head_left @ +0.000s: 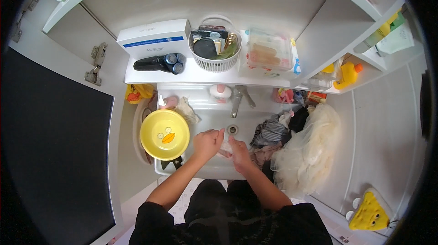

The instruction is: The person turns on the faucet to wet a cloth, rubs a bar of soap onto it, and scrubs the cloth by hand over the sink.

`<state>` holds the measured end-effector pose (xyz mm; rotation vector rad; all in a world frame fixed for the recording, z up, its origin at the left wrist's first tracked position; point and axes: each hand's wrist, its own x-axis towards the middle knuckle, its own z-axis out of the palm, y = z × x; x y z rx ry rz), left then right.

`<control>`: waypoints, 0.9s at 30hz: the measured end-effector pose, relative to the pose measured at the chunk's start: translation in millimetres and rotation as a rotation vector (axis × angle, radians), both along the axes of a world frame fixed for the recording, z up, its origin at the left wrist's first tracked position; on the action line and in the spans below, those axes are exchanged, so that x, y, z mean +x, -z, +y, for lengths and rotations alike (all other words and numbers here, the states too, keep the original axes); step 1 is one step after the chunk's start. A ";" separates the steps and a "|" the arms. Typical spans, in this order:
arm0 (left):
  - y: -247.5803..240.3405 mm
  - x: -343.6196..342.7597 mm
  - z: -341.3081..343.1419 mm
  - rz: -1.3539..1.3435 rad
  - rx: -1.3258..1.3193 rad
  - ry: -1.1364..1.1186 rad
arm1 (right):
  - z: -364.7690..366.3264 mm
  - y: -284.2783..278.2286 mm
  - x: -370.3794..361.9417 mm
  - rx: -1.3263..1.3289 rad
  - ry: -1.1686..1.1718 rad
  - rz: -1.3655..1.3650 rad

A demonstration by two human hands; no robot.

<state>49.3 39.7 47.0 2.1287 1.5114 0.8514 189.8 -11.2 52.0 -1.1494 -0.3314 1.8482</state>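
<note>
Over the white sink point(203, 121), a small pale pink, wet-looking cloth point(225, 148) stretches between my two hands. My left hand point(208, 144) is closed in a fist with the thumb on top, at one end of the cloth. My right hand point(240, 154) is closed around the other end, thumb pointing forward. Most of the cloth is hidden by the fingers. Just beyond the hands lie the drain point(232, 129) and the metal faucet point(236, 103). Left of my left hand is a yellow basin point(153, 133) with a duck face.
Crumpled dark, striped and pink clothes point(270, 131) and cream tulle point(308, 151) pile up at the right. A pale cloth point(187, 110) and soap dispenser point(221, 92) sit behind. The shelf above holds a shaver point(153, 63), basket point(214, 64) and clear box point(269, 48).
</note>
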 end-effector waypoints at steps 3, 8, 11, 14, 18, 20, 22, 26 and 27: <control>-1.7 -19.0 4.3 -0.371 -0.664 0.004 | 2.8 2.6 7.5 0.011 0.026 -0.147; -9.2 -29.2 1.6 -0.765 -0.886 0.146 | 0.6 24.1 30.5 0.141 -0.139 -0.229; -12.1 -25.3 -0.5 -0.819 -0.875 0.109 | 1.2 16.6 32.2 0.221 -0.262 -0.249; -8.0 -28.6 1.9 -0.809 -0.848 0.018 | 4.0 9.1 27.4 0.279 -0.145 -0.252; 3.1 -34.3 5.6 -0.741 -0.805 -0.022 | 3.1 22.5 37.8 0.252 -0.178 -0.258; 10.6 -36.6 5.5 -0.784 -0.821 -0.045 | 3.6 25.9 36.1 0.238 -0.172 -0.225; 11.0 -35.9 3.5 -0.827 -0.838 -0.069 | 3.8 22.5 32.4 0.209 -0.064 0.084; 2.5 -30.2 0.0 -1.154 -0.952 -0.166 | 5.4 7.3 28.1 0.117 0.007 0.173; 1.5 -30.4 0.3 -1.198 -0.974 -0.170 | 5.5 9.9 30.1 0.096 0.014 0.213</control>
